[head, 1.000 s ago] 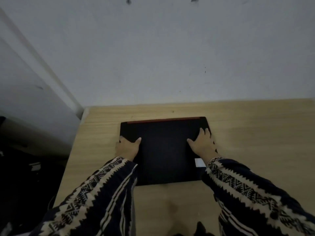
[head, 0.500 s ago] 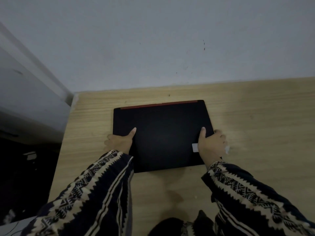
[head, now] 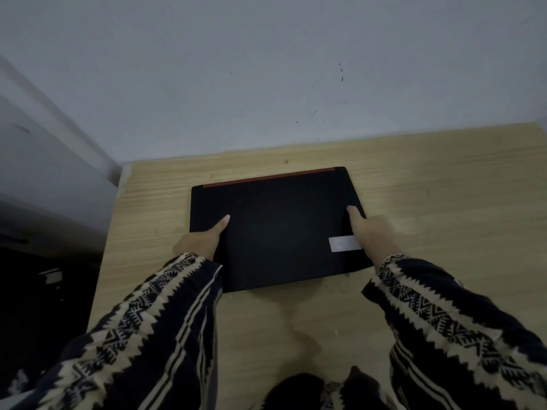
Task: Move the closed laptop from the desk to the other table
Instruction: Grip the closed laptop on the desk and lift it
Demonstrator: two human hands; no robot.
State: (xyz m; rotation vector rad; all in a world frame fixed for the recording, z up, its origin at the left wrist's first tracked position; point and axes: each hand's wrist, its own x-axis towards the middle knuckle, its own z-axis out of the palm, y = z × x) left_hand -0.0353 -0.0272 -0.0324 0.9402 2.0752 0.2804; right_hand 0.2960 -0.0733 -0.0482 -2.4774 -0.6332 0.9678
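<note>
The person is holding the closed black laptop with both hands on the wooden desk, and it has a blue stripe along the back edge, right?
Nearly. The head view shows the stripe along the back edge is red, not blue. The rest holds: the left hand and right hand grip the sides of the closed black laptop on the wooden desk.

grey scuffed wall — dark clutter down left.

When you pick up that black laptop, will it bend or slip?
Probably not bend: the laptop is closed, a flat slab. Its smooth lid might slip, so the left hand and right hand gripping opposite edges helps. Likely heavyish.
</note>
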